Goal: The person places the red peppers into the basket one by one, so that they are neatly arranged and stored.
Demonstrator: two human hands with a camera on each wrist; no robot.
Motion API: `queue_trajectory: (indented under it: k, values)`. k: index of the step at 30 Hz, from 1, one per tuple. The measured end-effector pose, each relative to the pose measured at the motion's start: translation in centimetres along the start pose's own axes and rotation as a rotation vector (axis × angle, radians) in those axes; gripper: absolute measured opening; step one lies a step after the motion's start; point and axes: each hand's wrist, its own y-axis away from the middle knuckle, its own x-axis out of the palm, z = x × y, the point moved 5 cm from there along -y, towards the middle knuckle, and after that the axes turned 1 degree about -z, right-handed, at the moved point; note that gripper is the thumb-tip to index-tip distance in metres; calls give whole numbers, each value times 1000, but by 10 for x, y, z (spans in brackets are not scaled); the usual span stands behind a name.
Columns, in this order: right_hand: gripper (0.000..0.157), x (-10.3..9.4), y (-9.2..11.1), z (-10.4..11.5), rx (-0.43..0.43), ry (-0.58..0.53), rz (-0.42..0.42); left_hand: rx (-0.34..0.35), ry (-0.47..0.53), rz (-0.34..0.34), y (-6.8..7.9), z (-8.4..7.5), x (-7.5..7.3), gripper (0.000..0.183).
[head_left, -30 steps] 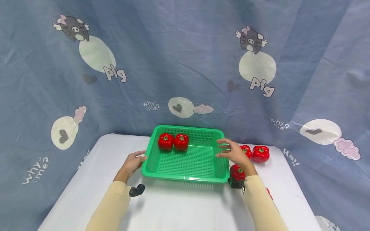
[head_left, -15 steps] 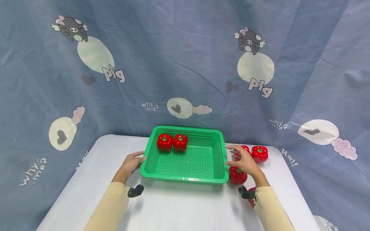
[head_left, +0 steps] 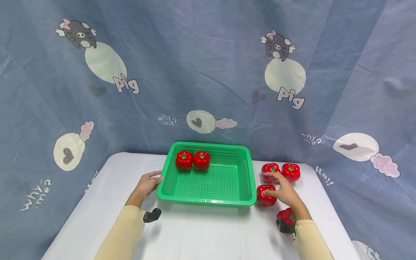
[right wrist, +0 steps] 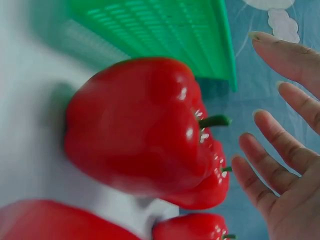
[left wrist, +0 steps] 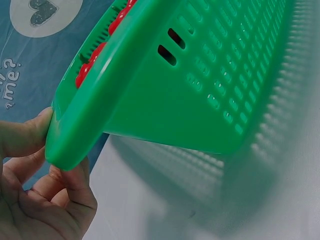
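Observation:
A green plastic basket (head_left: 208, 200) stands on the table with two red bell peppers (head_left: 184, 161) in its back left part. At its left rim my left hand (head_left: 147, 186) pinches the edge; the left wrist view shows the thumb on the rim's upper side and curled fingers beneath. My right hand (head_left: 285, 191) hovers above a red bell pepper (head_left: 265, 200) just right of the basket. In the right wrist view, its fingers (right wrist: 280, 137) are spread and hold nothing, next to the stem end of a large red pepper (right wrist: 135, 125).
Two more red bell peppers (head_left: 290, 172) sit side by side at the table's back right. Another pepper (head_left: 286, 216) lies nearer the front, partly hidden by the right wrist's black camera mount. A blue patterned curtain (head_left: 208, 72) hangs behind the white table (head_left: 195, 234).
My right hand has moved from over the basket's right rim rightward and nearer me, over the peppers there. My left hand keeps its grip on the rim.

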Motion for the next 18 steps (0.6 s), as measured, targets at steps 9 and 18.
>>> queue_trajectory:
  k: [9,18]
  values:
    - [70,4,8,-14,0,14,19,9,1,-1,-1,1,0,48]
    - [79,7,10,-23,65,49,82,4,-8,-1,-1,0,1,48]
